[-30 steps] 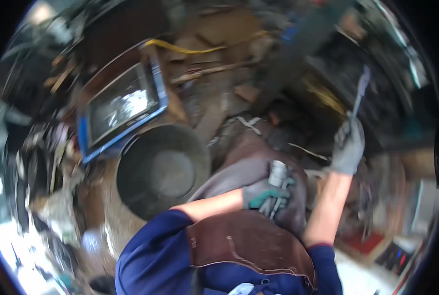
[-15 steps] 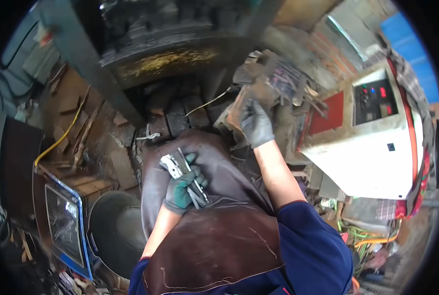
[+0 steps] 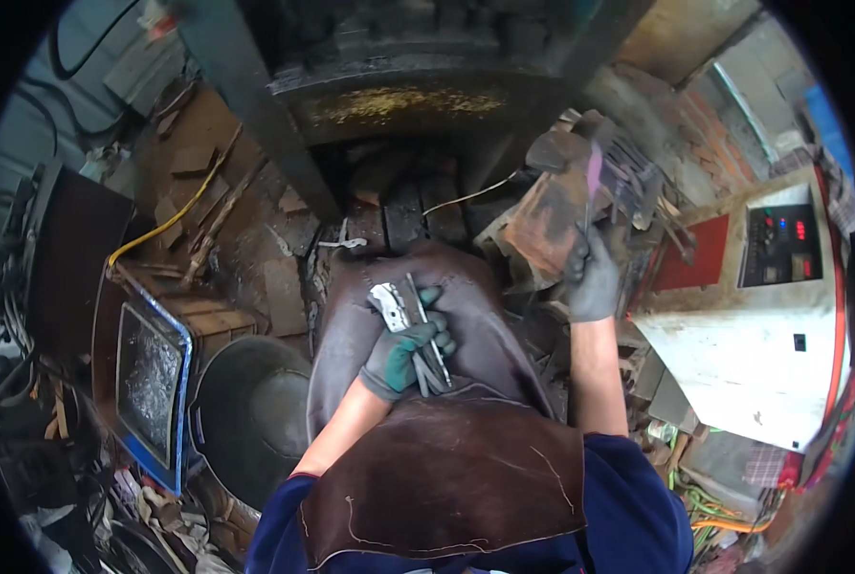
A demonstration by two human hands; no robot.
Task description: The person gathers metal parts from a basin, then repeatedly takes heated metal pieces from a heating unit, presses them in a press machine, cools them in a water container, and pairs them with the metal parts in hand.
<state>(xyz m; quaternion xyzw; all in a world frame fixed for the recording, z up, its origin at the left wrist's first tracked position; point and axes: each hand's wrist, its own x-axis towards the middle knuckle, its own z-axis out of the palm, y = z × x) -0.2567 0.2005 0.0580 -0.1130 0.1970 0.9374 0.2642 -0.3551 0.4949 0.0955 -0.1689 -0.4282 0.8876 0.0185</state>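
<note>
Metal tongs [image 3: 410, 320]: grey, flat-jawed, lying across the leather apron [image 3: 446, 459] at frame centre, jaw end pointing to the upper left, handles running down toward the lower right.

Left hand [image 3: 403, 354]: green-and-grey glove, fingers closed around the tongs' handles, clamped on them just below the jaws.

Right hand [image 3: 592, 277]: grey glove, raised at centre right, fingers closed on a thin rod [image 3: 595, 187] with a pale purple tip; the rod stands upright in front of a rusty block [image 3: 547, 220]. Whether the rod touches the block cannot be told.

Apron: dark brown leather, covering the lap from centre to the lower edge; blue sleeves either side.

Containers:
- Round dark metal basin [image 3: 245, 411], lower left, beside the apron; its inside looks dark and its contents cannot be told.
- Blue-rimmed rectangular tray [image 3: 150, 383], left of the basin and touching it, holding a grey, glinting mass of small scrap.

Surroundings:
- Dark forge opening [image 3: 399, 105], top centre, with yellowish residue on its ledge.
- White-and-red control cabinet [image 3: 762, 306], right, with a dark panel of small lights.
- Yellow cable [image 3: 174, 220], upper left, over rusty debris.
</note>
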